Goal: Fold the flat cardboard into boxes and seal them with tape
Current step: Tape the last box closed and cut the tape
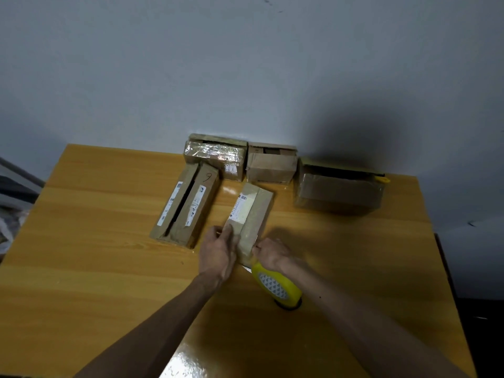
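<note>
Now the box (252, 211) lies mid-table (95, 241), its long axis running away from the person and tilted right. The left hand (218, 253) grips its near left corner. The right hand (270, 253), clamped on the tape roll (276, 285), touches the near end, so the tape likely runs outward.

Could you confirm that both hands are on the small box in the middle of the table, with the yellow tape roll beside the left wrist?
Not quite: in the head view the yellow tape roll lies beside the right wrist, just below the right hand, not the left. The rest holds: the left hand and the right hand are both on the small box in the middle of the table.
</note>
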